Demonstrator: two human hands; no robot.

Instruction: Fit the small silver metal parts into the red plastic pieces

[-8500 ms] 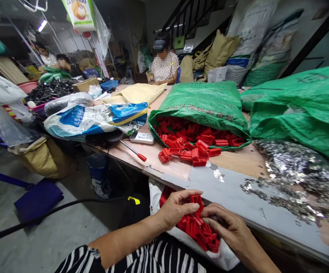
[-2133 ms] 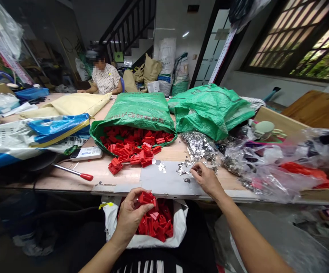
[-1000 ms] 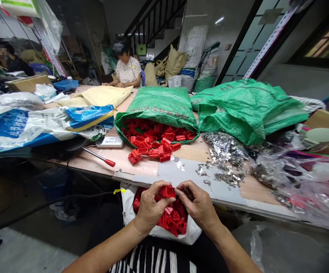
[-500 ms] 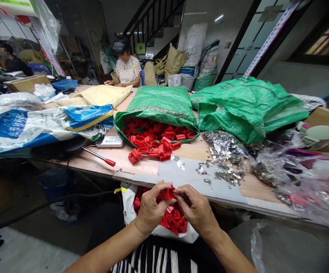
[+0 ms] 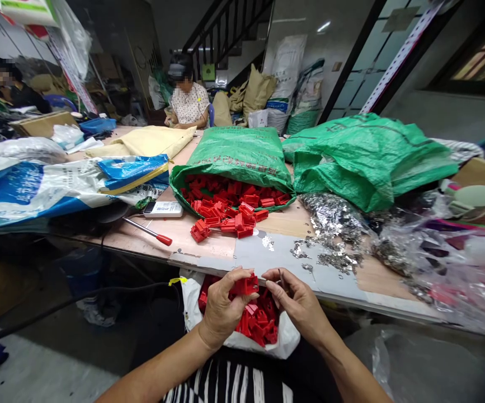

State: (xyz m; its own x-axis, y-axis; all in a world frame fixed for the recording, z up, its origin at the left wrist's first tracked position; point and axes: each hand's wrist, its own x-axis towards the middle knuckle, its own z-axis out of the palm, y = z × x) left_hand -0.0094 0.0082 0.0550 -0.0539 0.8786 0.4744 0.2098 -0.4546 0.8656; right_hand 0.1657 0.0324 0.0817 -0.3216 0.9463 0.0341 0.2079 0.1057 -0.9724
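Note:
My left hand (image 5: 222,302) grips a red plastic part (image 5: 247,284) between thumb and fingers, above the white bag (image 5: 289,336) at my lap. More red plastic parts (image 5: 259,322) fill that bag. Just right of the held part, my right hand (image 5: 298,302) is closed, thumb and fingertips drawn together; whatever is in them is too small to make out. Small flat metal pieces (image 5: 338,260) lie scattered on the table edge beyond my right hand. Red parts (image 5: 221,215) also spill from the mouth of a green woven sack (image 5: 242,148) on the table.
Another green sack (image 5: 372,157) and clear plastic bags (image 5: 456,268) lie to the right. At left are a red-tipped lever (image 5: 152,232), a white device (image 5: 163,209) and a blue-white sack (image 5: 24,184). Across the table sits a person (image 5: 188,103); another person (image 5: 24,89) is far left.
My right hand has drawn away to the right from the red part, leaving a gap. My left hand still holds the part in nearly the same place.

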